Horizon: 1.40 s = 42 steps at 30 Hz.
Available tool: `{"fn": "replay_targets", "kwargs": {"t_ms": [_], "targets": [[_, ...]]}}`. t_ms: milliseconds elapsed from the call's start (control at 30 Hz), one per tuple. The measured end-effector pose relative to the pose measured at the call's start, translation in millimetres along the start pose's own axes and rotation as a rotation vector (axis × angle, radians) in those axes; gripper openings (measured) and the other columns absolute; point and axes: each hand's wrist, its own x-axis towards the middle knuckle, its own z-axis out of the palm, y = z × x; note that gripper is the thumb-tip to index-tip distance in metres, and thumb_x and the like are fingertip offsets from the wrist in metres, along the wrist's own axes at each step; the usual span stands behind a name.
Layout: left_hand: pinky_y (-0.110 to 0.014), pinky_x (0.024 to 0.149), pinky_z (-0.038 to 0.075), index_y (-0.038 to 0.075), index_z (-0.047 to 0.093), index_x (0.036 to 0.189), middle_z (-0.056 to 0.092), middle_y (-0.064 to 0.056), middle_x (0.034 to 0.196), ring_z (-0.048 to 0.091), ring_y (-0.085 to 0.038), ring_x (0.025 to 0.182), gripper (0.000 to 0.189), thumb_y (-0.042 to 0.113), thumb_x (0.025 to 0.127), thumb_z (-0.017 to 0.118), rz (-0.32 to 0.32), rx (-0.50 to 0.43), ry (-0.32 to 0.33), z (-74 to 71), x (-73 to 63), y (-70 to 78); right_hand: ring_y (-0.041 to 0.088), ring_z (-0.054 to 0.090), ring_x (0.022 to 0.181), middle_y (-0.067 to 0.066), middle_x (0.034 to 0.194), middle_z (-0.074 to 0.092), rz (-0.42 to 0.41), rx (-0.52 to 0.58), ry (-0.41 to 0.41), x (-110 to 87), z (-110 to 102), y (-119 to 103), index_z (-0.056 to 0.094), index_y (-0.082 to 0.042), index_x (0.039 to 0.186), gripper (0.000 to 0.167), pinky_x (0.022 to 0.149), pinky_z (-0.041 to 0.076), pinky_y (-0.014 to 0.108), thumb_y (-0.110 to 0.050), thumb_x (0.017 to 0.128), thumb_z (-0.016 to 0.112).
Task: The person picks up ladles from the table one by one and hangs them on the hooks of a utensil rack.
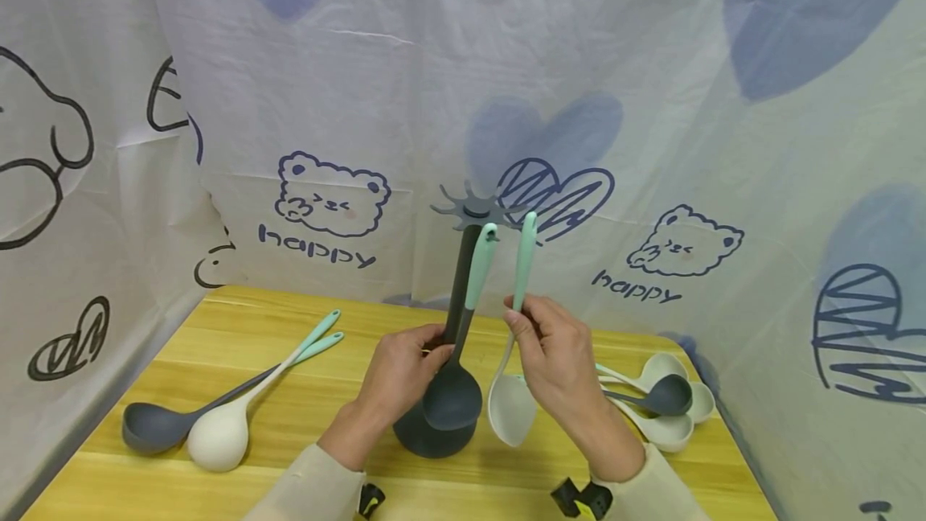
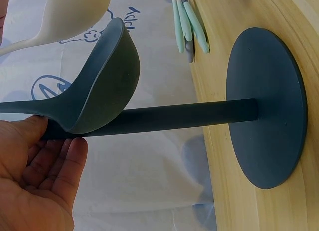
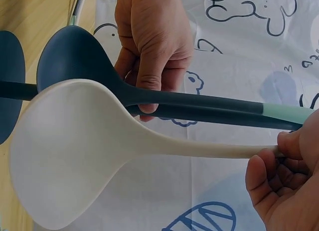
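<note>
Both hands are busy here, working just apart over the middle of the table. The left hand has its fingers and thumb wrapped on the post of a dark utensil stand, which sits upright on its round base. Up top there's a ring of hooks, and a dark ladle with a mint handle hangs from 1 of them, bowl down, on the near side of the post.

The right hand pinches a white ladle low on its mint grip. That ladle is upright too, bowl down, just right of the dark 1, with its top end right by the hooks. Can't tell if a hook is actually through its hole.

Over on the left of the table, 2 more lie crossed: a grey ladle and a cream ladle, mint ends pointing far right. On the right, a bunch of 4 utensils overlaps, 3 white and 1 dark, bowls to the right. Behind it all hangs a pale cloth with bears, hearts and "happy" on it.
</note>
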Motion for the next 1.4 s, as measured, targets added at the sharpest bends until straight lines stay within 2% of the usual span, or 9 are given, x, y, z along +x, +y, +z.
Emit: {"fn": "replay_targets", "kwargs": {"t_ms": [400,900,1400], "targets": [[-0.032,0.073,0.062,0.015,0.080,0.114,0.081,0.002,0.099,0.075,-0.014,0.088,0.017,0.023,0.098,0.077,0.004,0.002,0.002,-0.7,-0.2,-0.7,0.010,0.050,0.064,0.000,0.079,0.062,0.002,0.001,-0.024,-0.1,4.7,2.0,0.077,-0.005,0.106,0.008,0.053,0.042,0.024,-0.007,0.100,0.072],[-0.032,0.073,0.063,0.015,0.080,0.115,0.081,0.002,0.099,0.075,-0.014,0.088,0.018,0.022,0.098,0.077,0.017,0.002,0.008,0.0,-0.4,-1.9,0.010,0.048,0.064,0.003,0.083,0.063,0.032,-0.010,-0.091,4.4,9.7,5.0,0.076,-0.007,0.109,0.010,0.055,0.041,0.026,-0.008,0.103,0.068],[-0.031,0.073,0.063,0.014,0.080,0.114,0.081,0.001,0.099,0.075,-0.013,0.087,0.018,0.021,0.098,0.078,0.018,0.003,-0.003,-1.0,-0.1,-0.3,0.013,0.050,0.066,0.003,0.081,0.063,0.030,-0.028,-0.091,12.4,15.6,12.6,0.076,-0.007,0.106,0.008,0.058,0.042,0.027,-0.009,0.102,0.070]]}}
